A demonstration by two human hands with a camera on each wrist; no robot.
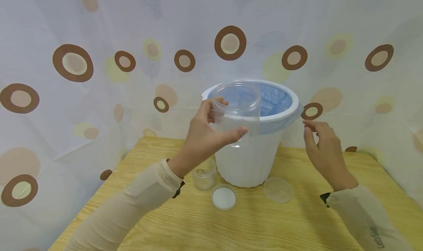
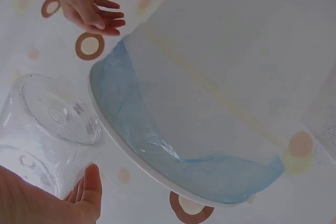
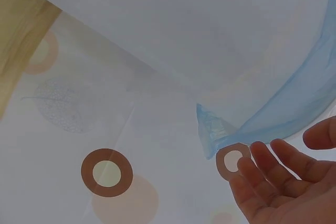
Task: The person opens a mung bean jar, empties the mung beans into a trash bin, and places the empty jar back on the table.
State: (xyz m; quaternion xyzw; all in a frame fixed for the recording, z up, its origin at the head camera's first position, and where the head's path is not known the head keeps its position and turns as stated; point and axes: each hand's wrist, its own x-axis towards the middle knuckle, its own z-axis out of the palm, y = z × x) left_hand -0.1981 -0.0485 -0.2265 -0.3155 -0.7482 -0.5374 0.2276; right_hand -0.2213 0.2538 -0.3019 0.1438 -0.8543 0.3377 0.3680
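My left hand [image 1: 208, 137] grips a clear plastic jar [image 1: 239, 113], thumb on its near side and fingers round the left. The jar is lidless at the top and overlaps the front rim of a white bin [image 1: 244, 162]. A blue bag [image 1: 275, 98] lines the bin and folds over its rim. In the left wrist view the clear bottom of the jar [image 2: 60, 111] shows beside the bin's rim. Holding nothing, my right hand [image 1: 325, 150] hangs in the air to the right of the bin, its fingers loosely bent near the bag's folded edge [image 3: 210, 129].
On the wooden table [image 1: 185, 225], a small clear jar [image 1: 203, 180] with some bits in it stands left of the bin's base. In front lie a round lid with a white disc [image 1: 224, 198] and a clear round lid [image 1: 278, 190]. Behind hangs a dotted curtain [image 1: 198, 30].
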